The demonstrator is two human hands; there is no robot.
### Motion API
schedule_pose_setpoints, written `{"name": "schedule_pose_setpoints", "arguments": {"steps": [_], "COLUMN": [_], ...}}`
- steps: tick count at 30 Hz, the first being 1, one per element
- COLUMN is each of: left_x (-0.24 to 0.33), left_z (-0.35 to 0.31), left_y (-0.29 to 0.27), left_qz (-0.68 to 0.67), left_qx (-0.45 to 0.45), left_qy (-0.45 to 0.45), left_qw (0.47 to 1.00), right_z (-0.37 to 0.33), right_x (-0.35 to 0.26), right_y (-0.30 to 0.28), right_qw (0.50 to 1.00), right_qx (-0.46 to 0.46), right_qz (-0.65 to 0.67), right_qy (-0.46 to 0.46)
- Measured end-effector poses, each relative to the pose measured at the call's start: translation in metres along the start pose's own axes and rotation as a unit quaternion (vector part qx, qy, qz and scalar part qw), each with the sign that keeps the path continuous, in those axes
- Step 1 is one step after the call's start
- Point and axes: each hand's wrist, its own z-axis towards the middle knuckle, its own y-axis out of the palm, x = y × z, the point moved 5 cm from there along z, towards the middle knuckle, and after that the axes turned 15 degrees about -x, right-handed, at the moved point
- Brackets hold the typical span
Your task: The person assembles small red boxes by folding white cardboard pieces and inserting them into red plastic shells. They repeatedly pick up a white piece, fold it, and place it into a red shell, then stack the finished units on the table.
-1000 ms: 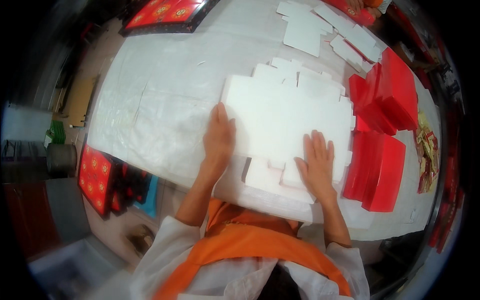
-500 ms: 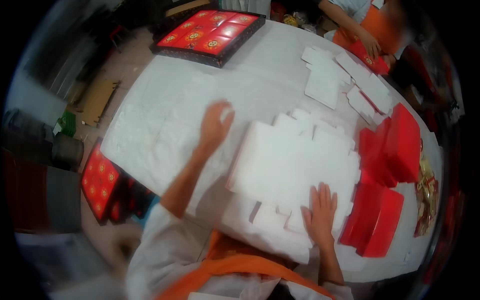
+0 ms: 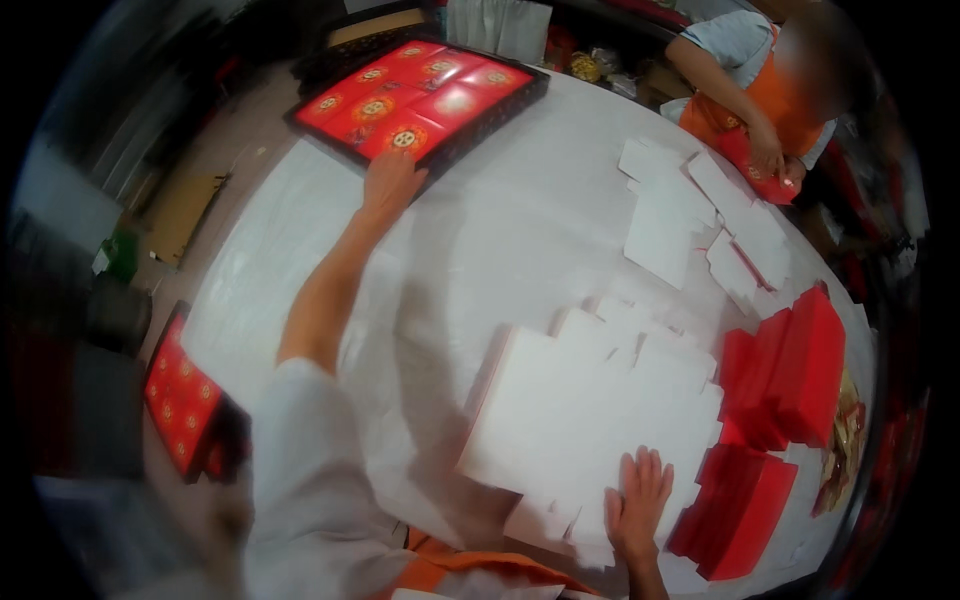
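Observation:
My left hand (image 3: 394, 184) reaches far out to a shallow black tray (image 3: 487, 124) filled with several red printed boxes (image 3: 375, 108). Its fingers are bent over the near rim, close to the front corner, gripping that edge; the fingertips are partly hidden. Lower right, my right hand (image 3: 638, 505) lies open, fingers stretched, on a stack of flat white cardboard box blanks (image 3: 590, 410). Beside this stack, to the right, stand folded red cartons in a front group (image 3: 735, 512) and a back group (image 3: 785, 375).
Across the table, a co-worker's hands (image 3: 770, 160) hold a red box. More white blanks (image 3: 665, 220) lie near that person. Another tray of red boxes (image 3: 185, 400) sits below the table's left edge. Gold packets (image 3: 842, 440) lie at the right edge.
My left hand has moved forward from above the bare tabletop to the tray's near rim. My right hand stays flat on the blanks. The whole view has shifted.

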Motion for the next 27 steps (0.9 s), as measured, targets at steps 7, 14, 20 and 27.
{"name": "schedule_pose_setpoints", "arguments": {"steps": [7, 14, 20, 27], "left_x": [-0.032, 0.047, -0.015, -0.036], "left_z": [-0.239, -0.438, -0.498, -0.462], "left_y": [-0.029, -0.071, -0.047, 0.013], "left_qz": [-0.012, -0.063, -0.398, -0.827], "left_qx": [-0.057, 0.055, 0.303, 0.207], "left_qy": [-0.024, -0.065, -0.379, -0.321], "left_qw": [0.998, 0.994, 0.778, 0.414], "right_z": [0.008, 0.036, 0.047, 0.062], "right_x": [-0.002, -0.01, -0.127, -0.199], "right_y": [0.001, -0.037, -0.052, 0.062], "right_qw": [0.997, 0.959, 0.809, 0.489], "right_qx": [0.027, -0.028, -0.143, -0.299], "right_qz": [-0.001, 0.229, 0.5, 0.819], "right_qy": [-0.066, -0.163, -0.272, -0.005]}}
